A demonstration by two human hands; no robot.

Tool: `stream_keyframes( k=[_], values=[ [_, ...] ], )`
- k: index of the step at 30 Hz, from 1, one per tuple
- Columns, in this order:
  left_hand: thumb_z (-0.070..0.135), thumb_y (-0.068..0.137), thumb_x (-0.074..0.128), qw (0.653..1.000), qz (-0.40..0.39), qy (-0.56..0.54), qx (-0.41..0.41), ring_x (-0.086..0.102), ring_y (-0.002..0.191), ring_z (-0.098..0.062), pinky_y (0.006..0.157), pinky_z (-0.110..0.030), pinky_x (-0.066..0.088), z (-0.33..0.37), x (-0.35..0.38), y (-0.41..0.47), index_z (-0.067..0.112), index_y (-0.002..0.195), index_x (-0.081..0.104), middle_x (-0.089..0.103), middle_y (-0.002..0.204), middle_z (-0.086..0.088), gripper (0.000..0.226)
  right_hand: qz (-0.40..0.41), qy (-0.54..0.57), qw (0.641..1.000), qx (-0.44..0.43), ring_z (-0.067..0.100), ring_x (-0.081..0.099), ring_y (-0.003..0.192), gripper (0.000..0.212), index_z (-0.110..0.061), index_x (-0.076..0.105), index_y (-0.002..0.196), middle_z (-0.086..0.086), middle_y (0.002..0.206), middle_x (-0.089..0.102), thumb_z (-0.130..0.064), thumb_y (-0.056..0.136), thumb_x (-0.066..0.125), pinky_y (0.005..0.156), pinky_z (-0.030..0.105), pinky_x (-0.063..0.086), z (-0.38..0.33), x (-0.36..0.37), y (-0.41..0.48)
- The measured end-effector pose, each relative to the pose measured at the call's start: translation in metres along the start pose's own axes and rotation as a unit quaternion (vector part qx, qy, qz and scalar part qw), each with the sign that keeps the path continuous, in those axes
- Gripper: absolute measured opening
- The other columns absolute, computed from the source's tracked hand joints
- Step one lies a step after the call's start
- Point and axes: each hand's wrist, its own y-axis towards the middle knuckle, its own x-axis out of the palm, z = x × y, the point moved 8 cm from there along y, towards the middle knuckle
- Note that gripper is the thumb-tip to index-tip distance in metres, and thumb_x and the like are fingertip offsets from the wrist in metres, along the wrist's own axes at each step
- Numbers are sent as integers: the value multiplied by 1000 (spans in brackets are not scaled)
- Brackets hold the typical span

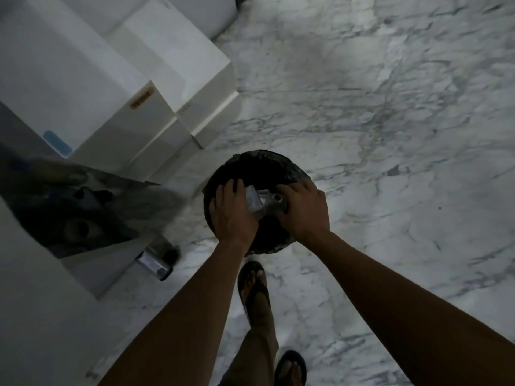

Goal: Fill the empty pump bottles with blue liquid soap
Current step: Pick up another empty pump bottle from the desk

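Both my hands hold a crumpled silvery plastic pouch (pixel 257 203) with a round spout opening, right over a round bin with a black liner (pixel 259 165) on the floor. My left hand (pixel 232 215) grips the pouch's left end, its fingers curled over the top. My right hand (pixel 305 211) covers and grips the right end beside the spout. Whether any liquid is in the pouch cannot be told. No pump bottle is clearly visible; the picture is dim and blurred.
White cabinets and boxes (pixel 83 87) fill the left side. Below them an open compartment (pixel 78 218) holds dark items. A shiny metallic object (pixel 156 264) lies at the cabinet's foot. Marble floor (pixel 390 121) spreads to the right. My sandalled feet (pixel 255 285) stand behind the bin.
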Motion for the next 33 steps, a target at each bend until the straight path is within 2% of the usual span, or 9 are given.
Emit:
stream_keyframes(
  k=[2,4,10,12,15,19,23,27,33],
  values=[
    [20,78,73,1000,-10,10,3,25,145,-30,117,-43,28,1,6,0,17,152,26,27,157,-8,88,-17,-3,1000,-9,29,45,125,63,-27,55,132,1,127,61,-39,73,70,97,44,38,3,4,-1],
    [16,78,71,1000,-18,-5,0,24,145,-30,116,-44,30,3,3,-11,16,152,26,28,157,-8,86,-35,-8,999,-13,28,43,126,65,-27,52,134,1,130,58,-37,73,71,100,44,35,3,-4,-8],
    [20,84,63,997,-47,-59,-22,21,147,-27,116,-46,26,15,-59,-93,20,148,36,34,155,-2,70,-2,1,1000,-28,27,49,118,57,-26,57,127,0,125,62,-33,72,71,96,42,39,-28,-92,-64],
    [22,83,62,995,-48,-79,-21,29,143,-28,114,-48,32,18,-89,-131,21,143,44,41,150,-3,63,21,19,999,-40,29,51,116,57,-24,59,127,3,123,63,-30,71,72,94,43,40,-46,-132,-91],
    [15,82,63,989,-13,-148,-2,50,125,-29,101,-44,46,21,-151,-197,15,128,59,59,130,-8,46,50,44,995,-76,34,54,115,58,-20,61,127,7,122,65,-28,70,72,93,45,45,-85,-189,-140],
    [10,84,64,975,44,-215,34,57,118,-28,99,-36,48,3,-237,-306,9,123,64,63,126,-13,39,101,89,979,-153,34,57,109,52,-17,64,124,9,119,67,-29,73,69,91,43,48,-160,-258,-221],
    [25,79,59,967,157,-201,14,54,122,-23,105,-37,43,-67,-318,-409,17,130,61,61,132,-5,52,108,156,954,-234,31,59,106,47,-16,66,121,9,115,68,-29,76,69,91,42,50,-255,-301,-302],
    [16,79,70,950,257,-160,-69,52,125,-20,104,-31,41,-160,-396,-502,21,127,63,61,132,1,49,114,166,925,-323,29,58,109,44,-19,68,117,4,114,69,-24,74,76,90,38,49,-360,-318,-366],
    [24,80,71,919,309,-158,-186,51,126,-19,104,-33,42,-303,-428,-602,24,129,61,60,134,4,50,49,142,890,-430,22,52,120,42,-23,67,120,-3,120,66,-28,79,74,95,36,43,-512,-297,-436]
  ],
)
